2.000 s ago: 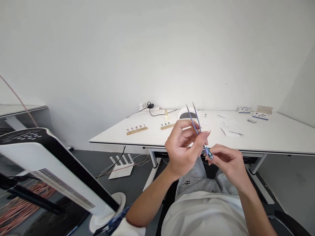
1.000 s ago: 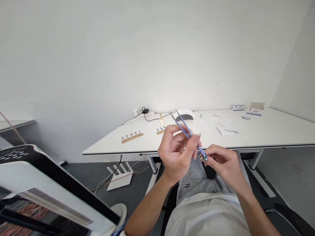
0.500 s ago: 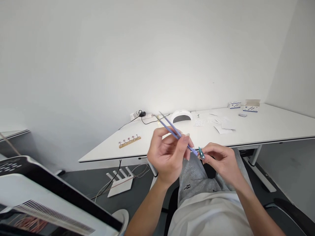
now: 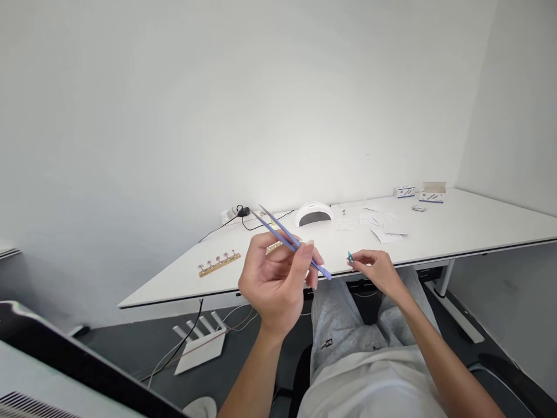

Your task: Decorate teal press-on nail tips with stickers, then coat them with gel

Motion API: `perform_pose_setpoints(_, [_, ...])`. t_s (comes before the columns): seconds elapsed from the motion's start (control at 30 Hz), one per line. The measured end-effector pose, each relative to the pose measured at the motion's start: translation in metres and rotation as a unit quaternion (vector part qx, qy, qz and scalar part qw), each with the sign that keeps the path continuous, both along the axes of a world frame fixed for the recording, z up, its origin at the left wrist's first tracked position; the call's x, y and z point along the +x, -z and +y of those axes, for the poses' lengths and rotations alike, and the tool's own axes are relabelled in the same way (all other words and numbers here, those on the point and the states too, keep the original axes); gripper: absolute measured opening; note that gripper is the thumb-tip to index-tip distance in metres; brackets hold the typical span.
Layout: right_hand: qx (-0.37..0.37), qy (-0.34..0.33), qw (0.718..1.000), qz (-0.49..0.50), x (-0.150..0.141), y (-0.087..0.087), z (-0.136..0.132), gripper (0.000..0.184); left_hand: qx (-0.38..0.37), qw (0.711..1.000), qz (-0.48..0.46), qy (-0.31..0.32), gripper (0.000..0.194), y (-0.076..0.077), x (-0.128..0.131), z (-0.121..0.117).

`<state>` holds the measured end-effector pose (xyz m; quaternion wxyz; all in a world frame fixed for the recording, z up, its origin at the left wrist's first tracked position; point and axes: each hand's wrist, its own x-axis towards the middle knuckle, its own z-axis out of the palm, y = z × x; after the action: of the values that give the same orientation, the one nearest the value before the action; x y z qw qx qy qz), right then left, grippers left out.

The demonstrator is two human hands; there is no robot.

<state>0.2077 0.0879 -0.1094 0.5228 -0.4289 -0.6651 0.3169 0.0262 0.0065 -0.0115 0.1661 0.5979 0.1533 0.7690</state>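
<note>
In the head view, my left hand [image 4: 276,281] is closed on a pair of purple tweezers [image 4: 319,270], held near the middle with the metal tips pointing up and left. The tips stand apart, with nothing visible between them. A small pointed teal fake nail [image 4: 350,258] is pinched between the fingertips of my right hand [image 4: 378,270], above the table's front edge. The two hands are apart. Beyond my left hand lies a wooden strip with small nail stands [image 4: 220,265]. A second, similar strip [image 4: 273,248] is partly hidden behind my left fingers.
A white nail lamp [image 4: 314,213] stands at the back of the white table [image 4: 470,229]. Right of it lie a sticker sheet [image 4: 344,224], white papers [image 4: 394,224] and two small boxes [image 4: 432,193]. A power adapter [image 4: 243,212] with cables sits back left. A router [image 4: 201,351] is below.
My hands have moved apart, and the tweezers' rear end has left the fake nail. The fake nail has moved slightly up and left with my right hand. The camera view has shifted.
</note>
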Motion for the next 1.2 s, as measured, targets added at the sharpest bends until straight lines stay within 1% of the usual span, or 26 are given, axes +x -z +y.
perform_pose_setpoints(0.13, [-0.018, 0.013, 0.996, -0.084, 0.014, 0.011, 0.038, 0.007, -0.006, 1.0, 0.001, -0.011, 0.015, -0.001, -0.001, 0.0])
perform_pose_setpoints(0.3, [-0.04, -0.028, 0.985, -0.167, 0.01, 0.016, 0.082, 0.019, -0.005, 1.0, 0.002, -0.01, 0.015, -0.003, -0.004, 0.001])
perform_pose_setpoints(0.4, [-0.04, -0.04, 0.979, -0.196, 0.005, 0.017, 0.097, 0.022, -0.013, 1.0, 0.003, -0.01, 0.014, -0.003, -0.005, 0.0])
perform_pose_setpoints(0.57, [-0.028, -0.037, 0.977, -0.21, 0.005, 0.021, 0.099, 0.023, -0.011, 1.0, 0.001, -0.016, 0.015, -0.004, -0.005, 0.001])
perform_pose_setpoints(0.83, [-0.017, -0.041, 0.982, -0.184, 0.01, 0.022, 0.084, 0.02, -0.003, 0.999, -0.021, -0.024, 0.016, -0.007, -0.01, 0.002])
perform_pose_setpoints(0.93, [-0.021, -0.045, 0.984, -0.168, 0.017, 0.021, 0.078, 0.019, -0.006, 0.999, -0.029, -0.033, 0.015, -0.008, -0.011, 0.002])
perform_pose_setpoints(1.0, [-0.031, -0.039, 0.987, -0.154, 0.028, 0.017, 0.077, 0.019, -0.007, 0.999, -0.035, -0.042, 0.015, -0.009, -0.01, 0.001])
perform_pose_setpoints(1.07, [-0.043, -0.017, 0.989, -0.139, 0.045, 0.009, 0.081, 0.021, -0.007, 0.998, -0.038, -0.052, 0.015, -0.01, -0.009, -0.001])
perform_pose_setpoints(1.13, [-0.056, 0.027, 0.99, -0.126, 0.067, -0.003, 0.092, 0.024, -0.009, 0.998, -0.037, -0.058, 0.015, -0.01, -0.009, -0.001])
perform_pose_setpoints(1.2, [-0.074, 0.092, 0.986, -0.114, 0.092, -0.018, 0.108, 0.026, -0.012, 0.998, -0.027, -0.057, 0.014, -0.009, -0.01, -0.001])
